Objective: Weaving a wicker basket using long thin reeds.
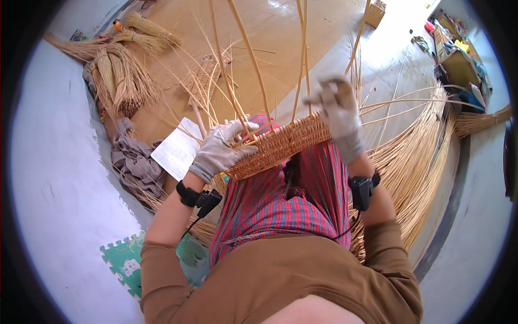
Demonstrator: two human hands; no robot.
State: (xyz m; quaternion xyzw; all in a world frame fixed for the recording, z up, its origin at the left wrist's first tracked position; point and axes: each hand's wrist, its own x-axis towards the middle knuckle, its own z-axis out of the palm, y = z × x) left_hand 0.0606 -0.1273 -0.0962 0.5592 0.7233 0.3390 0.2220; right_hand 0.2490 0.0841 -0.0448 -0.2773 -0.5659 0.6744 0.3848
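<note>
A woven wicker panel (pixel 291 141), long and narrow, lies across my lap, with tall stakes (pixel 252 56) rising from its far edge. My left hand (pixel 224 150), in a pale work glove, is closed around the panel's left end, fingers over its upper edge among the stakes. My right hand (pixel 340 108), gloved too, is raised at the right end of the panel. Motion smears its fingers, so whether they hold a cane is unclear. Thin canes (pixel 399 102) stretch out to the right beside it.
Bundled canes (pixel 124 75) lie at the far left, and long loose canes (pixel 415 162) spread along the right. Another woven piece (pixel 208 81) rests on the floor ahead. A written sheet (pixel 178 148), a grey cloth (pixel 137 156) and a green foam mat (pixel 127 264) are at left.
</note>
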